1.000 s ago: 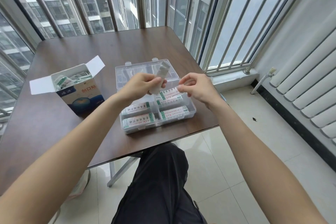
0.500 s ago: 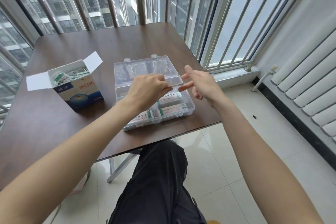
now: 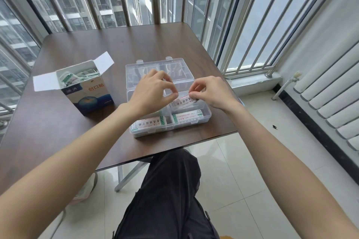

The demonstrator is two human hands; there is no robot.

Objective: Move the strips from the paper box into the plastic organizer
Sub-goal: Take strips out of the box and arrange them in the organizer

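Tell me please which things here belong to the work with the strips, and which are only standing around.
Belong to the job:
- paper box, open, strips inside
- plastic organizer, lid open, strips in its compartments
- strip pinched at its ends by the left hand and right hand

Only around:
- table
- window bars
- radiator

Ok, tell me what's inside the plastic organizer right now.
The plastic organizer holds packs of strips in its two near compartments. Both hands pinch another pack over a far compartment; the left hand covers the rest.
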